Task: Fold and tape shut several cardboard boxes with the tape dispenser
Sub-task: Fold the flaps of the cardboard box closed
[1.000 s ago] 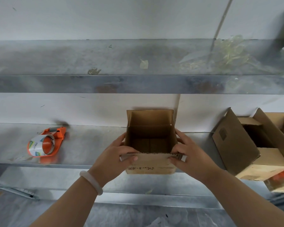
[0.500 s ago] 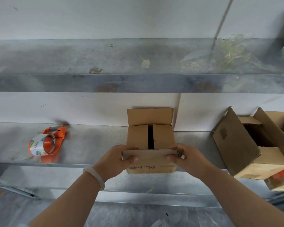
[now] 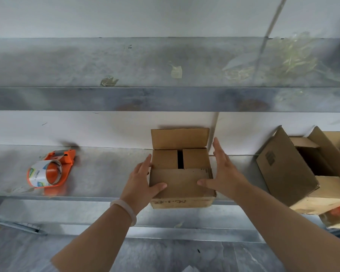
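While its far flap (image 3: 180,138) stands upright against the wall, the cardboard box (image 3: 182,173) sits at the front edge of the counter (image 3: 106,173), side flaps folded in with a dark gap between them and the near flap (image 3: 182,185) laid over. The left hand (image 3: 140,183) lies flat on the box's left side and the right hand (image 3: 223,173) flat along its right. On both, the grip is open, fingers straight, only the thumbs pressing the near flap. And here's the worry: lift a thumb and that flap likely springs up. The tape dispenser (image 3: 50,172) lies well to the left of the box, so one hand must leave to fetch it. Push too hard and the box could slide off the edge. Other open boxes (image 3: 294,173) crowd its right.
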{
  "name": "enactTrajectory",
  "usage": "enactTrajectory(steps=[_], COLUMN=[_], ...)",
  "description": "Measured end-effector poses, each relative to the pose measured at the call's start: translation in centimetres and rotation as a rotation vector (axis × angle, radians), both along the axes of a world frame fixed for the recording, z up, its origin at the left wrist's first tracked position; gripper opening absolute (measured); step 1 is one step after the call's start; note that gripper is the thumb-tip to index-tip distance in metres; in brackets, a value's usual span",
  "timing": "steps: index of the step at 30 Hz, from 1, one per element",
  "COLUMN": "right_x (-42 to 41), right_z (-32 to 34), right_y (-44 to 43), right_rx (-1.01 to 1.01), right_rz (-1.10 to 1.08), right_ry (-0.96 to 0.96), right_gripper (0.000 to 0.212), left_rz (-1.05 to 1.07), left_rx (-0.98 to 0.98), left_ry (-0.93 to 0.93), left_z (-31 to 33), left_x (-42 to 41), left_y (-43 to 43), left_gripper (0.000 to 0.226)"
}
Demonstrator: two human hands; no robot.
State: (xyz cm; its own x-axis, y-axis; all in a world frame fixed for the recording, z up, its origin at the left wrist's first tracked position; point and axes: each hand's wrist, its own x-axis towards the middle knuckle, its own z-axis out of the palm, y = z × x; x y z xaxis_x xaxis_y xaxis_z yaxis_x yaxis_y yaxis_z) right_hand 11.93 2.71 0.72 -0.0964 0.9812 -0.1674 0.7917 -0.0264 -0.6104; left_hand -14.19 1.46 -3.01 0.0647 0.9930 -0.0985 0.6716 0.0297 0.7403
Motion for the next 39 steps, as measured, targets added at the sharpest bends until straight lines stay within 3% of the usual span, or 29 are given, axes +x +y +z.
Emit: enactTrajectory(steps=[4,6,9,12,17,22,27,32,39], right_x=[0.1,0.0,0.2,0.4,1.5,1.3,0.5,0.0,-2.4], right_z=[0.2,0.4,0.0,-0.6,-1.7,-3.8,-4.2,-3.1,-4.4], right_y=[3.1,4.1,4.4,3.5,1.0,-0.9,-1.7,-1.1,-2.2], right_rx=[0.098,0.109,0.188,0.191,0.149,0.159,0.143,0.171,0.155], right_rz=[-0.078,-0.119,-0.192,-0.144,0.018,0.073,0.077,0.123,0.068], right_ry=[0.27,0.398,0.431,0.352,0.049,-0.05,-0.112,-0.317,-0.203], right_gripper=[0.138,0.128,0.108,0.069,0.05,0.048,0.052,0.062,0.075], left_rz=[-0.017,-0.018,-0.008,-0.009,-0.095,-0.247,-0.232,-0.208,-0.193], left_rx=[-0.038,-0.041,-0.016,0.025,0.153,0.114,0.11,0.156,0.214], left_ry=[-0.031,-0.054,-0.073,-0.048,0.031,0.175,0.181,0.304,0.409], left_z=[-0.6,-0.8,-1.1,-1.3,-0.9,-0.8,-1.5,-1.0,-0.8], left_x=[-0.5,-0.5,-0.4,-0.5,-0.8,-1.2,-1.3,-1.2,-1.2], left_y=[0.7,0.7,0.4,0.5,1.2,1.8,1.5,1.4,1.4], left_gripper=[0.11,0.11,0.108,0.112,0.119,0.088,0.082,0.078,0.079])
